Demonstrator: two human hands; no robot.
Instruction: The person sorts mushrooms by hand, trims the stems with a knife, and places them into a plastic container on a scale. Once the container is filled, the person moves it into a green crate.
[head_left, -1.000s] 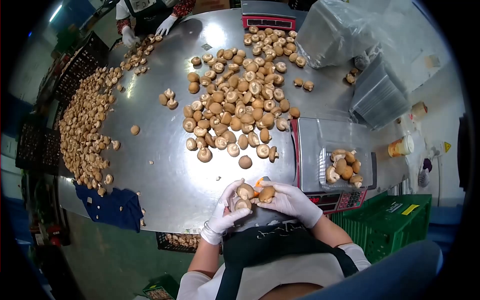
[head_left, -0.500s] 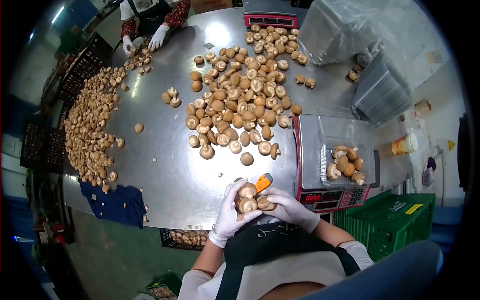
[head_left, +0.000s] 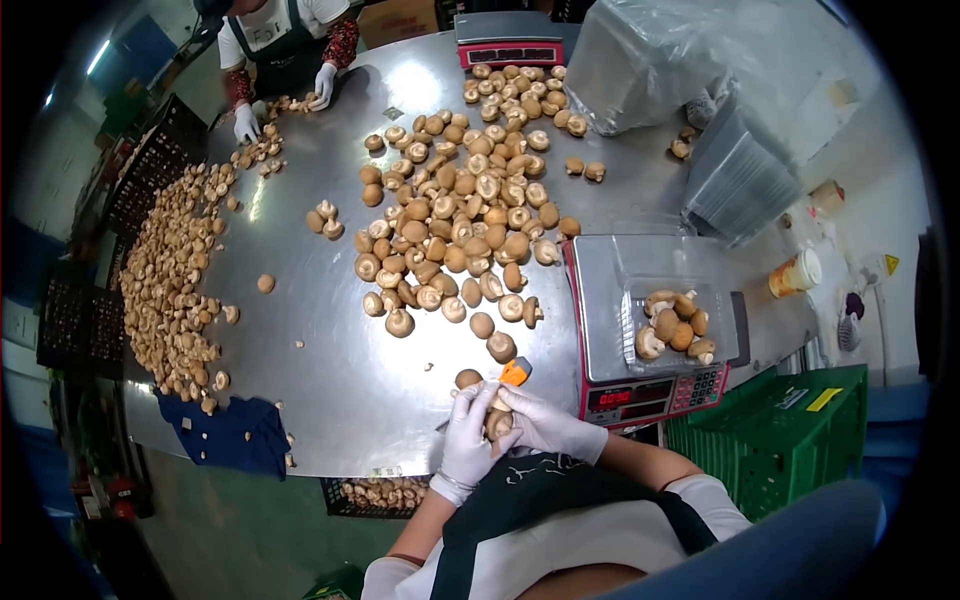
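At the table's near edge my two white-gloved hands meet around mushrooms (head_left: 498, 424). My left hand (head_left: 468, 436) is closed on a mushroom, with a brown cap (head_left: 467, 378) just beyond its fingertips. My right hand (head_left: 548, 424) is closed against the same mushrooms from the right; an orange-handled tool (head_left: 515, 372) shows at its fingertips. A large pile of mushrooms (head_left: 450, 215) lies beyond my hands. To the right, a clear plastic box (head_left: 677, 325) holding several mushrooms rests on a red and grey scale (head_left: 600, 300).
A co-worker's gloved hands (head_left: 246, 124) are among mushrooms at the far left. A long mushroom heap (head_left: 170, 280) lines the left side, above a blue cloth (head_left: 235, 435). Stacked clear boxes (head_left: 745, 170), a paper cup (head_left: 797, 274) and green crates (head_left: 770, 430) are on the right.
My hands have drawn closer together around the mushrooms. One mushroom now lies on the table beyond the tool. The view has shifted slightly, and the co-worker's hands have moved apart.
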